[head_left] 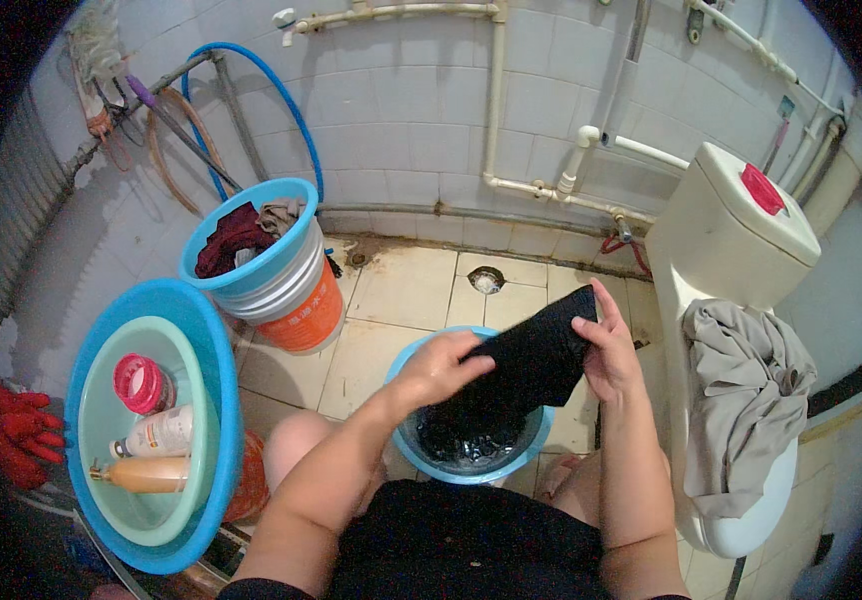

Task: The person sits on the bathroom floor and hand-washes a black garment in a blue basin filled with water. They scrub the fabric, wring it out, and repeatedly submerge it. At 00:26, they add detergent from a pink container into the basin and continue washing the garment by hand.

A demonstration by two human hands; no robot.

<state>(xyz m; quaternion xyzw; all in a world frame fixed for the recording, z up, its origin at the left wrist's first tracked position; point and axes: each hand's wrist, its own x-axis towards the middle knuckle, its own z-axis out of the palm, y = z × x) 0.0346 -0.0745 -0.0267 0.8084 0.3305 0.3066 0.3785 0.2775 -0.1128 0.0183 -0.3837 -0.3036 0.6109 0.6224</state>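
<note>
A wet black cloth garment (531,352) is stretched between my two hands above a light-blue basin (543,428). My left hand (439,368) grips it on the left side, thumb and fingers closed on the fabric. At the upper right end, my right hand (611,348) pinches the cloth's edge between thumb and fingers. The lower part of the garment hangs into the basin, where dark water (471,450) with some foam shows. What kind of garment it is, I cannot tell.
On the left, a pale green basin (206,400) inside a blue one (226,340) holds bottles and a red jar (143,384). Behind stands a bucket (301,318), a blue basin of clothes on top. Grey cloth (746,390) lies on the toilet (716,240). A drain (486,280) is ahead.
</note>
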